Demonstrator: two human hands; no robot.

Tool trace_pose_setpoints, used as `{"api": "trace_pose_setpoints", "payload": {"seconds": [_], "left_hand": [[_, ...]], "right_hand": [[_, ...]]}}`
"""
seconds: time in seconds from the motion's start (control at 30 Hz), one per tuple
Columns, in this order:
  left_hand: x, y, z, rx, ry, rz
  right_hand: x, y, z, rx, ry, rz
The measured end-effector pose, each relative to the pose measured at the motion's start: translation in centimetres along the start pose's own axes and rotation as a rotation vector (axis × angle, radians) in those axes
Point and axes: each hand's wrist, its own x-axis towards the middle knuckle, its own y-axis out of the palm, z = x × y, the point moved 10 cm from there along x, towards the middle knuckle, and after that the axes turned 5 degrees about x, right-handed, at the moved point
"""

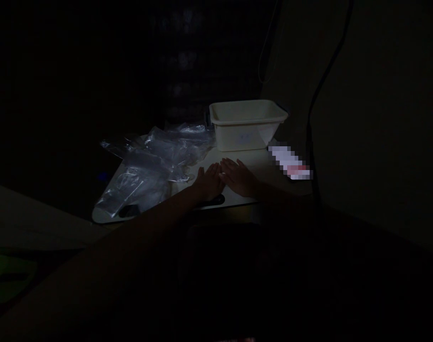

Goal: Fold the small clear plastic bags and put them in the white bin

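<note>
light: very dim | right wall: plain | backdrop: possibly brick | table: pale

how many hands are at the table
2: the left hand, just right of the plastic bags, and the right hand beside it, in front of the tub. Both are at the table; deep shadow could hide others.

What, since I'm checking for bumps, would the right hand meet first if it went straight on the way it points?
Most likely the left hand. The right hand points leftward and forward, ending right beside it; whether the two touch is unclear in this dim view.
</note>
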Motion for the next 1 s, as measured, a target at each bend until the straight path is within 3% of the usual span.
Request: {"api": "trace_pose_setpoints", "payload": {"seconds": [0.73, 1.0], "left_hand": [[0.2, 0.6, 0.1, 0.035, -0.03, 0.036], [0.3, 0.6, 0.2, 0.039, -0.04, 0.047]], "right_hand": [[-0.4, 1.4, -0.1, -0.063, 0.021, 0.054], [-0.6, 1.3, -0.3, -0.111, 0.006, 0.017]]}}
